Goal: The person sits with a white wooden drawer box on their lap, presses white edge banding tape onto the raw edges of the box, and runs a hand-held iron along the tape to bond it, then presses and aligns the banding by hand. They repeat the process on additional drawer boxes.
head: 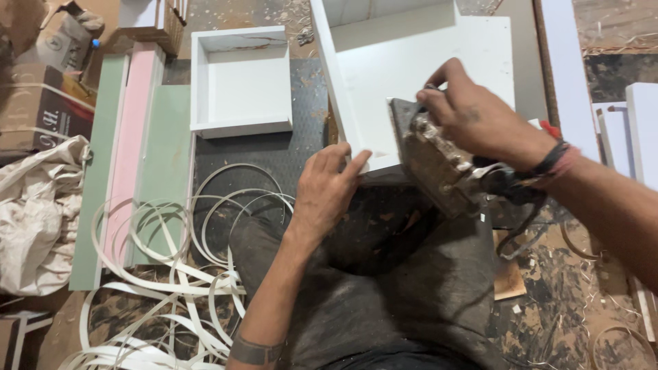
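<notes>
My right hand (473, 116) grips the top of a dirty, glue-crusted clothes iron (432, 161), tilted with its soleplate against the near edge of a white open box (411, 62). My left hand (327, 185) presses flat on the box's near left corner, fingers spread along the edge. The iron's dark cord (521, 199) trails to the right under my wrist. My legs in dark grey trousers (384, 274) lie below the box.
A smaller white open box (240, 123) lies to the left. Coils of white edge banding (185, 240) are strewn on the floor. Pink and green boards (130, 151), a crumpled cloth (34, 205), white panels (637, 130) and wood shavings surround me.
</notes>
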A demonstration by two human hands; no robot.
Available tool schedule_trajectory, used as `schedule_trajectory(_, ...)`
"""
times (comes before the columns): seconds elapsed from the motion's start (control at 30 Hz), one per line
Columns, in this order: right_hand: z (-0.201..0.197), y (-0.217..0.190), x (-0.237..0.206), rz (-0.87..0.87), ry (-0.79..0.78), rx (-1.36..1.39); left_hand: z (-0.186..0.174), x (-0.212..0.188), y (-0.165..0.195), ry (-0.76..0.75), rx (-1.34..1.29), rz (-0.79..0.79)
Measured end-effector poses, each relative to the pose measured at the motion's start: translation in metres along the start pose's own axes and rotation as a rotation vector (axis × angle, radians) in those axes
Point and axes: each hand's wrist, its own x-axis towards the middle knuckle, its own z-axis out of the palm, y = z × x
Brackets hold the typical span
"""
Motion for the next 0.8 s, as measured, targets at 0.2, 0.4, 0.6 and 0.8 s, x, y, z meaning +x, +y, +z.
schedule_trajectory(0.2,-0.051,0.058,-0.012,0.113,0.104,0.052,0.000,0.009,0.004,-0.023,0.102,0.136)
schedule_trajectory(0.4,-0.093,0.140,-0.017,0.165,0.232,0.091,0.003,0.022,0.019,0.000,0.014,0.075)
schedule_trajectory(0.6,-0.103,0.221,-0.061,0.289,0.317,0.490,-0.001,0.034,0.037,0.023,0.012,0.037)
schedule_trajectory(0.8,0.010,0.316,-0.174,0.450,0.035,0.151,0.007,0.036,0.030,-0.014,0.052,0.082)
